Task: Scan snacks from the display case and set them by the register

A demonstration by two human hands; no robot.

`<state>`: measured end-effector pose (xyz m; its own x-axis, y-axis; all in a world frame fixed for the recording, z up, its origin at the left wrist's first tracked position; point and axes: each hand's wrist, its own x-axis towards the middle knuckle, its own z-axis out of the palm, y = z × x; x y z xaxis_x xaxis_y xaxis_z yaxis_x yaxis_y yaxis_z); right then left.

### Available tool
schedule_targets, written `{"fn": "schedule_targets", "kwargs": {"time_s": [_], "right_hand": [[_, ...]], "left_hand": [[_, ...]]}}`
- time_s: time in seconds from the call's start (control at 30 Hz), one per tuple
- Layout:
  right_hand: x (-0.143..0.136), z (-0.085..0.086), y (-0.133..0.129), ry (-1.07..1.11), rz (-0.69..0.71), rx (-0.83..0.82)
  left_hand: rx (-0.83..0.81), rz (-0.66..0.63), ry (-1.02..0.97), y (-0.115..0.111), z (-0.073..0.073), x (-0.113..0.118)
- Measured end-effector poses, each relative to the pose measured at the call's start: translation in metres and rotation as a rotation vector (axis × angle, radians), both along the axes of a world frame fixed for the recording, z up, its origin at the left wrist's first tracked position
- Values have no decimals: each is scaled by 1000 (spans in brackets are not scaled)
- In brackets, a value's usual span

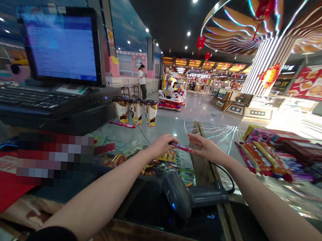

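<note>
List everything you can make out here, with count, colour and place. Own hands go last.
wrapped roll: one, red and dark, between the hands
lidded cups: three, white, brown and yellow, beside the register
flat packet: one, red, before the cups
scanner: one, dark grey, near counter
monitor: one, black, left
keyboard: one, black, below monitor
red sheet: one, lower left
snack packs: several, mixed colours, right
ride vehicle: one, white and red, hall floor
standing person: one, white top, background
lanterns: at least three, red, overhead
left hand: one, bare, holding the roll
right hand: one, bare, at the roll's right end, contact unclear
</note>
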<state>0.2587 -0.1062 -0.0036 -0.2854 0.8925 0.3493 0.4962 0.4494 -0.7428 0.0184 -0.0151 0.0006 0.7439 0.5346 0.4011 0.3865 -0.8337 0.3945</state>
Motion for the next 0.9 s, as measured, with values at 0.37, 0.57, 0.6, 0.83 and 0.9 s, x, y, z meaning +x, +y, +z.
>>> {"fn": "schedule_targets", "kwargs": {"time_s": [0.37,0.57,0.6,0.83,0.9], "right_hand": [[27,6,-17,-447,-256,14],[20,7,-15,-345,-295,56],[18,8,-14,-307,-311,67],[6,10,-6,56,-265,79],[4,9,-3,116,-243,58]], "left_hand": [[13,43,47,6,-1,-5],[4,50,22,4,3,-5],[1,61,3,3,5,-5],[102,87,-51,6,21,-16],[115,83,-34,8,24,-20]]}}
